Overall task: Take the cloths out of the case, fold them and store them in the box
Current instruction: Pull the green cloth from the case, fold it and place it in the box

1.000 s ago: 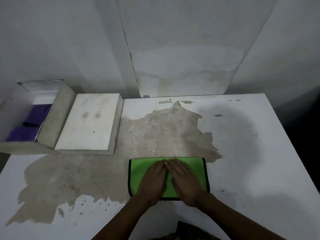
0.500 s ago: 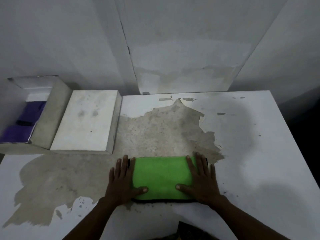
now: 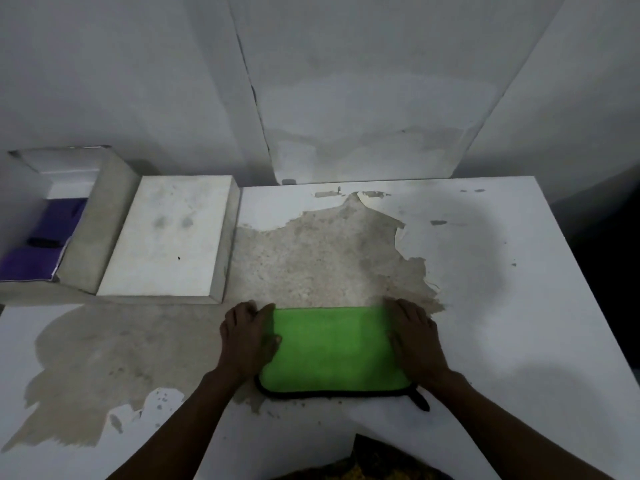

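A folded bright green cloth [image 3: 332, 348] with black trim lies flat on the table, near the front edge. My left hand [image 3: 246, 341] clasps its left end, thumb on top and fingers curled at the far corner. My right hand [image 3: 415, 341] covers and holds its right end. A black loop tab [image 3: 420, 401] sticks out at the near right corner. At the far left stands an open grey box [image 3: 93, 230] with purple cloths [image 3: 45, 237] folded inside.
A flat white closed case or lid [image 3: 166, 237] lies right beside the box. The white table [image 3: 519, 306] has a large worn brown patch in the middle. A wall stands close behind. The table's right edge drops into dark space.
My hands slid apart from the cloth's middle to its two ends. Their fingers, spread flat half a second ago, now curl around the ends. The view has shifted slightly.
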